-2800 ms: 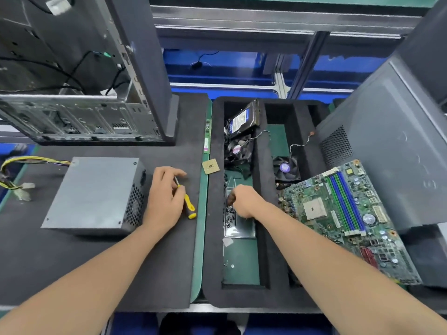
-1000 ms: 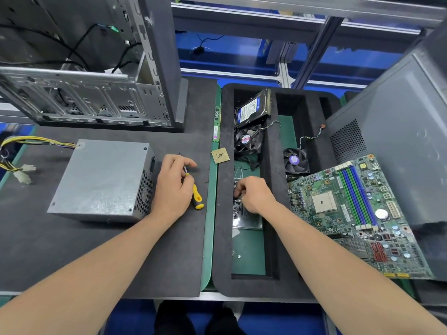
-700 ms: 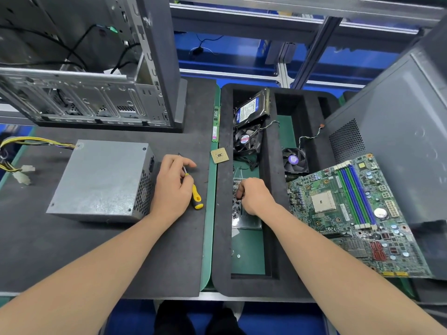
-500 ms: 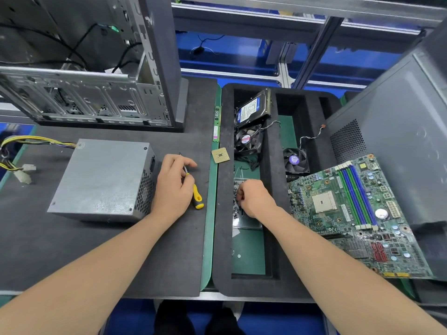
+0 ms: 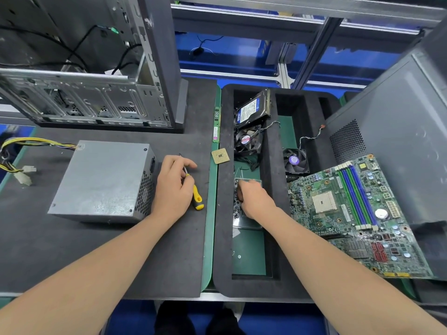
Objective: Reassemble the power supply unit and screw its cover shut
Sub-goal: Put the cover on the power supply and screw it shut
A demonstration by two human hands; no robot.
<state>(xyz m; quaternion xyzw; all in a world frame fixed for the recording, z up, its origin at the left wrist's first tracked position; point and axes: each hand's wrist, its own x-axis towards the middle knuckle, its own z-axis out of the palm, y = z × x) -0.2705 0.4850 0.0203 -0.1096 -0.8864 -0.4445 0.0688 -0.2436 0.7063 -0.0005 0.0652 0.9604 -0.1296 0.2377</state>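
Right of the power supply unit (image 5: 101, 180), the left hand (image 5: 173, 189) grips the screwdriver (image 5: 197, 197); the right hand (image 5: 254, 199), hold unclear, may scatter tiny screws (image 5: 236, 211) by fumbling them.

Grey power supply unit (image 5: 104, 180) flat on mat, cover on.

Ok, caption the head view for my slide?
Left hand holds screwdriver beside power supply; right hand reaches into screw tray.
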